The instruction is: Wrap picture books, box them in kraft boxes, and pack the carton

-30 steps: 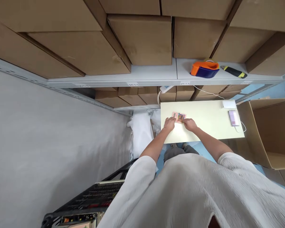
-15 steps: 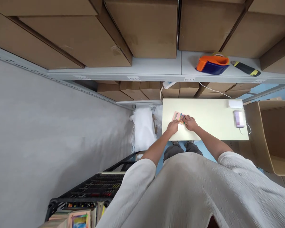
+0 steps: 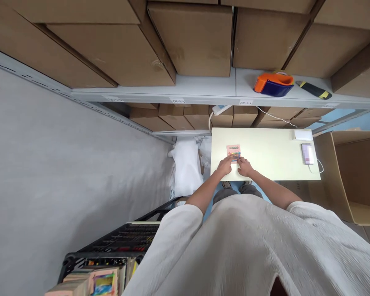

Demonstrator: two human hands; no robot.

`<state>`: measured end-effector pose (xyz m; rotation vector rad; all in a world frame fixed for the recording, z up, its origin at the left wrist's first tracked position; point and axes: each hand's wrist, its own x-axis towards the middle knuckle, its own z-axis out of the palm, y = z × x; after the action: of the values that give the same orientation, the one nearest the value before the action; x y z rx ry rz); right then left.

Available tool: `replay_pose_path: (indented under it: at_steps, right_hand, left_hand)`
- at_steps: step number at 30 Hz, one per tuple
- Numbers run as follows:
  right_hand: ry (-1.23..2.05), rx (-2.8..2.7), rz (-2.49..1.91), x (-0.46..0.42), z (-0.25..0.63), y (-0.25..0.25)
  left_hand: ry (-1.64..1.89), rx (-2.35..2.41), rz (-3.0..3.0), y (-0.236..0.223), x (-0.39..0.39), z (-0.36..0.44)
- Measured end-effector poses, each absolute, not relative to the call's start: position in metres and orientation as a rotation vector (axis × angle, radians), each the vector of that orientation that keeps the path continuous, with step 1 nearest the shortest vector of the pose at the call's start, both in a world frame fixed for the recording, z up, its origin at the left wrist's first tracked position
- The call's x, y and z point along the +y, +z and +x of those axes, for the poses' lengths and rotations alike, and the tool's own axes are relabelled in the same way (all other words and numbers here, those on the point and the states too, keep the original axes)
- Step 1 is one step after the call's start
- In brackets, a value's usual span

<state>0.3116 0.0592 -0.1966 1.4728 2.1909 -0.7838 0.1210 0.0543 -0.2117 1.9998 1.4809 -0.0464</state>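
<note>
A small pink book (image 3: 233, 148) with a colourful picture lies upright to me on the pale yellow table (image 3: 268, 154). At its lower left edge my left hand (image 3: 225, 165) grips it, fingertips over the picture. My right hand (image 3: 245, 167) holds the lower right edge, with its fingers bent onto the cover. Both hands partly cover the lower half of the book.
Above the table, a grey shelf (image 3: 203, 86) bears cardboard boxes, an orange and blue tape dispenser (image 3: 274, 84) and a utility knife (image 3: 314, 90). A phone (image 3: 307, 154) lies at the table's right end, beside an open carton (image 3: 329, 172). A black crate (image 3: 111, 242) of books stands lower left.
The book has turned from lying sideways to standing upright in my view. My right hand has shifted from over the picture down to the lower right edge.
</note>
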Motion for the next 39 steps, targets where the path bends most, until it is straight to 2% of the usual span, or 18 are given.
replay_pose_path:
  at_steps: [4, 12, 16, 21, 39]
  right_hand:
    - [-0.818, 2.160, 1.498, 0.060, 0.307, -0.196]
    - [-0.882, 2.173, 1.568, 0.066, 0.312, -0.208]
    - [-1.175, 2.129, 1.985, 0.076, 0.316, -0.222]
    - [-1.569, 1.754, 2.375, 0.086, 0.314, -0.235]
    - [-1.839, 1.368, 2.561, 0.097, 0.306, -0.250]
  left_hand:
    - [-0.156, 1.488, 1.949, -0.208, 0.046, 0.119]
    - [-0.150, 1.482, 1.901, -0.208, 0.052, 0.122]
    - [-0.010, 1.495, 1.750, -0.210, 0.055, 0.122]
    - [0.248, 1.548, 1.484, -0.208, 0.059, 0.130]
    - [0.334, 1.501, 1.443, -0.208, 0.049, 0.121]
